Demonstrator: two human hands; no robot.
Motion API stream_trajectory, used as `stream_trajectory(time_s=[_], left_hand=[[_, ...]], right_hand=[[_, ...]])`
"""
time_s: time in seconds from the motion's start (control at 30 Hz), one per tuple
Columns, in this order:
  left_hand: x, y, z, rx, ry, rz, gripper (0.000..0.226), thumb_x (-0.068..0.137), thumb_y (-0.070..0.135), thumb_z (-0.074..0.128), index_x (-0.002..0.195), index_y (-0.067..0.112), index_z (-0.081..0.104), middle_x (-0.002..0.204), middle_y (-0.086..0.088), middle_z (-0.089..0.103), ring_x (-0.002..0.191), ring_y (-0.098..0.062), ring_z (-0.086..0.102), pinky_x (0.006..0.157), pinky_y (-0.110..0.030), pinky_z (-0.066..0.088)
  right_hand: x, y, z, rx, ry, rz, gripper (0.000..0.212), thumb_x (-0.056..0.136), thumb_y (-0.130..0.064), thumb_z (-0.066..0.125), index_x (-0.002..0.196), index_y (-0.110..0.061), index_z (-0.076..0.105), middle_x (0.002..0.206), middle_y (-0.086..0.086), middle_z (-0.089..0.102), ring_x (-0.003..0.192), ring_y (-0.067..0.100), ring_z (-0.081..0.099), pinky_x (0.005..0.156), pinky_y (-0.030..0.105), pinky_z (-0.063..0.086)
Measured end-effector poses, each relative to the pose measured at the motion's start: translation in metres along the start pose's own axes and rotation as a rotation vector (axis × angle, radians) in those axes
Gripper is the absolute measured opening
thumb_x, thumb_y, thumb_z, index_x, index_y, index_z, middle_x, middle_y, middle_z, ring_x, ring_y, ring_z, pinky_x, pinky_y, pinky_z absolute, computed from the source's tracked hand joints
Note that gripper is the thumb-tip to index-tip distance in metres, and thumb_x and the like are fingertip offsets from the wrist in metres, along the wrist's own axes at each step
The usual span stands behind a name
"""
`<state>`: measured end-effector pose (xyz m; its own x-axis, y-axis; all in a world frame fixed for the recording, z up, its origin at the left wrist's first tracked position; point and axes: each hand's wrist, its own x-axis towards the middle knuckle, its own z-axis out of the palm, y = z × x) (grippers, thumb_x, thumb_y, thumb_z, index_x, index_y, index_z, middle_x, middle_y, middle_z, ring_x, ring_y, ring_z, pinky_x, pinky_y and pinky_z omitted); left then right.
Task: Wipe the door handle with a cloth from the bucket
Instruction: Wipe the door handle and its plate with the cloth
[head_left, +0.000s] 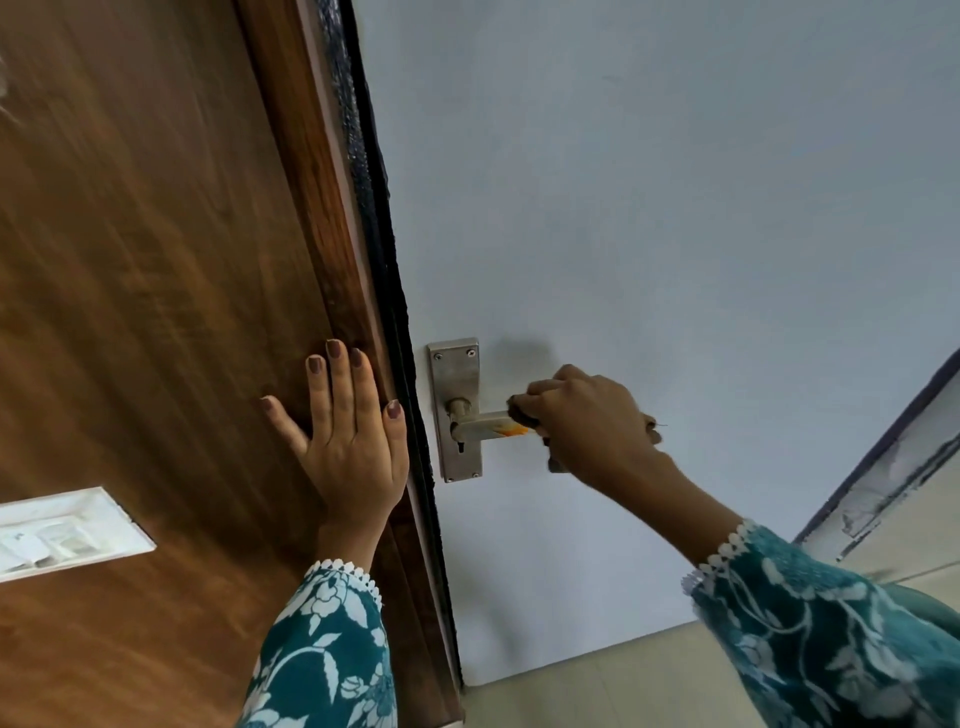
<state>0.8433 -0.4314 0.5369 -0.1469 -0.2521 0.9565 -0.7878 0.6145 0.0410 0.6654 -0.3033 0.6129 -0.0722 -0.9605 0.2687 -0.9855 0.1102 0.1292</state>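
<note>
A metal door handle (483, 425) on a steel backplate (455, 374) is fixed to the pale blue-grey door (649, 208). An orange smear shows on the lever near my fingers. My right hand (587, 421) is closed around the lever's outer end, with a dark cloth (519, 413) bunched inside the fist; only small dark bits of it show. My left hand (348, 431) lies flat with its fingers spread on the brown wooden panel (156, 312) left of the door's edge, holding nothing. The bucket is out of view.
A white switch plate (62, 530) sits on the wooden panel at lower left. The door's dark edge (384, 260) runs between panel and door. Beige floor (597, 686) lies below, and a frame with peeling paint (893, 493) stands at the right.
</note>
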Motion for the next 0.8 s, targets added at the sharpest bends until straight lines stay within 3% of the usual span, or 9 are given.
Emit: stream_trajectory(time_s=[0.13, 0.33, 0.5, 0.63, 0.8], left_hand=[[0.000, 0.000, -0.004, -0.005, -0.019, 0.011, 0.056, 0.102, 0.032, 0.024, 0.152, 0.017, 0.004, 0.160, 0.008, -0.009, 0.148, -0.014, -0.001, 0.115, -0.049, -0.010], [0.000, 0.001, 0.000, 0.019, -0.005, 0.013, 0.056, 0.102, 0.030, 0.025, 0.151, 0.013, 0.007, 0.161, 0.004, -0.007, 0.148, -0.016, 0.000, 0.115, -0.050, -0.010], [0.000, 0.002, -0.001, 0.013, 0.017, 0.018, 0.056, 0.101, 0.028, 0.027, 0.151, 0.012, 0.007, 0.161, 0.001, -0.003, 0.148, -0.017, 0.001, 0.115, -0.050, -0.009], [-0.001, 0.001, -0.001, 0.013, 0.015, 0.024, 0.056, 0.101, 0.029, 0.026, 0.151, 0.013, 0.007, 0.161, 0.004, -0.007, 0.148, -0.017, 0.001, 0.115, -0.050, -0.010], [-0.002, 0.000, 0.001, 0.027, 0.022, 0.024, 0.056, 0.101, 0.029, 0.027, 0.151, 0.011, 0.009, 0.161, 0.003, -0.005, 0.148, -0.018, 0.002, 0.115, -0.051, -0.009]], right_hand=[[0.004, 0.001, 0.005, 0.012, 0.013, -0.039, 0.035, 0.080, -0.012, 0.063, 0.111, -0.028, 0.062, 0.101, -0.010, 0.065, 0.098, 0.017, 0.054, 0.060, 0.028, 0.031], [-0.018, 0.053, 0.018, 0.160, 0.049, 0.144, 0.033, 0.081, -0.013, 0.056, 0.105, -0.034, 0.065, 0.087, -0.015, 0.066, 0.092, 0.013, 0.052, 0.052, 0.023, 0.033], [-0.012, 0.044, 0.023, 0.165, 0.065, 0.070, 0.033, 0.077, -0.011, 0.061, 0.102, -0.031, 0.066, 0.086, -0.014, 0.066, 0.090, 0.014, 0.053, 0.047, 0.020, 0.025], [-0.017, 0.050, 0.034, 0.308, 0.111, 0.129, 0.043, 0.075, -0.003, 0.054, 0.104, -0.033, 0.066, 0.087, -0.016, 0.066, 0.089, 0.015, 0.053, 0.054, 0.027, 0.046], [-0.021, 0.053, 0.041, 0.441, 0.140, 0.191, 0.044, 0.080, -0.003, 0.055, 0.110, -0.033, 0.067, 0.094, -0.017, 0.068, 0.092, 0.013, 0.053, 0.065, 0.035, 0.050]])
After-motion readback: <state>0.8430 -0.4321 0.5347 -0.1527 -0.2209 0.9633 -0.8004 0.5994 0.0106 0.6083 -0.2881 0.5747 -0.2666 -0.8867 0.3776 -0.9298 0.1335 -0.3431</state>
